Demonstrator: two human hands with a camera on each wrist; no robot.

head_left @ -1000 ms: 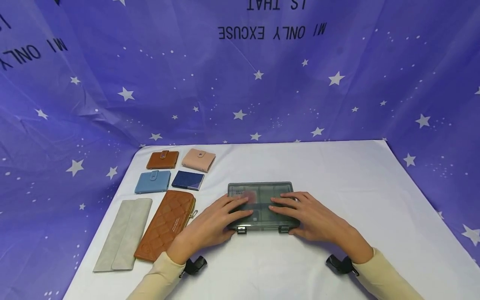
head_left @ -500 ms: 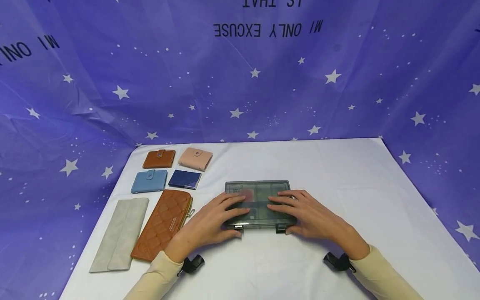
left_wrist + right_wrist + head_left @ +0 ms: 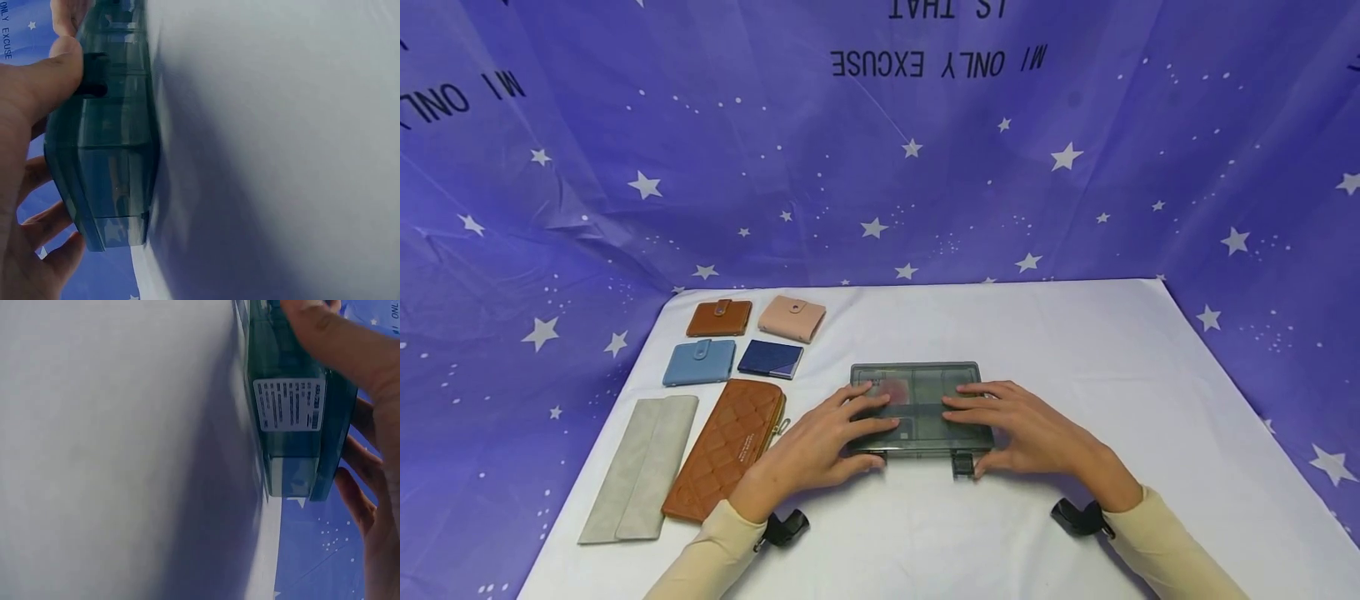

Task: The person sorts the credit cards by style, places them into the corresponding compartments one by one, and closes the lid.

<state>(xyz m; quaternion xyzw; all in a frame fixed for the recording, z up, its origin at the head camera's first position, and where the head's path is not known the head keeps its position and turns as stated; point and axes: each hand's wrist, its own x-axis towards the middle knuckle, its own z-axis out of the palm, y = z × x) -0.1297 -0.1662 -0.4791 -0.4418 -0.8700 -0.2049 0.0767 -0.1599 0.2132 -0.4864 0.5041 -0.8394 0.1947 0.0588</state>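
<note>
A dark green see-through plastic storage box (image 3: pixel 928 425), lid down, lies flat on the white-covered table. My left hand (image 3: pixel 816 437) holds it at the left, fingers spread over the lid and thumb at the front left latch (image 3: pixel 95 74). On the right side, my right hand (image 3: pixel 1018 429) has its fingers on the lid and its thumb beside the front right latch (image 3: pixel 963 464), which juts out from the front. A reddish shape (image 3: pixel 895 391) shows through the lid. The right wrist view shows a white printed label (image 3: pixel 289 404) on the box's side.
At the left lie a grey wallet (image 3: pixel 640 471), a brown quilted zip wallet (image 3: pixel 726 446) beside my left forearm, a light blue card holder (image 3: pixel 699 363), a navy one (image 3: pixel 771 359), a brown one (image 3: pixel 719 318) and a pink one (image 3: pixel 792 318). A purple star-patterned cloth (image 3: pixel 880 167) hangs behind.
My left thumb has moved inward from the box's corner onto the left latch. The right latch has swung outward and down, with my right thumb beside it. The box stays in place.
</note>
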